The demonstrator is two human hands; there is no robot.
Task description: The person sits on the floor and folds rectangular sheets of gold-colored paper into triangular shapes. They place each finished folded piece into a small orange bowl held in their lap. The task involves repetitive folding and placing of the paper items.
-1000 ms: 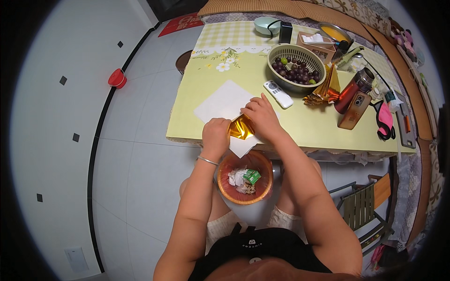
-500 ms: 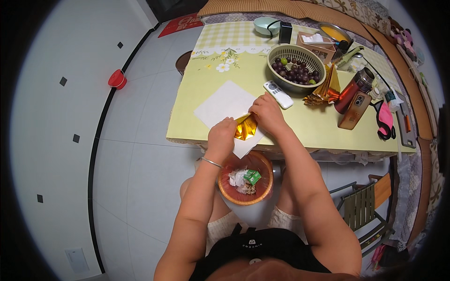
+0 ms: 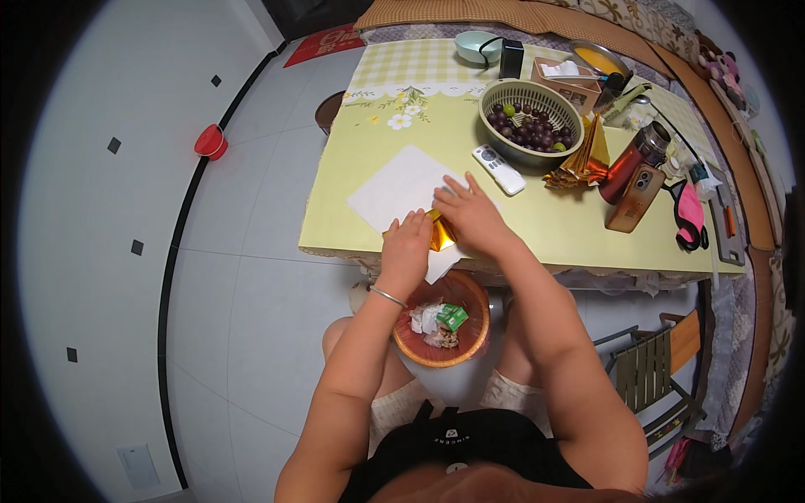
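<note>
A folded piece of shiny gold foil paper (image 3: 442,235) lies on a white sheet (image 3: 404,178) at the table's front edge. My left hand (image 3: 406,250) rests flat over the left part of the foil, fingers stretched forward and close together. At the foil's right side is my right hand (image 3: 472,220), its fingers spread and the palm facing down. Both hands cover parts of the foil, so its full shape is hidden. Just beyond my right hand lies a white remote control (image 3: 498,170).
A basket of grapes (image 3: 484,109) stands beyond the remote. To its right are folded gold paper (image 3: 591,155), a red thermos (image 3: 635,162) and a phone (image 3: 635,198). Below the table edge stands a lined waste bin (image 3: 483,331). A folding chair (image 3: 641,369) is at the right.
My fingers have gone from gripping the foil's upper edge to lying flat and spread over it. The left hand now covers more of the foil's left side.
</note>
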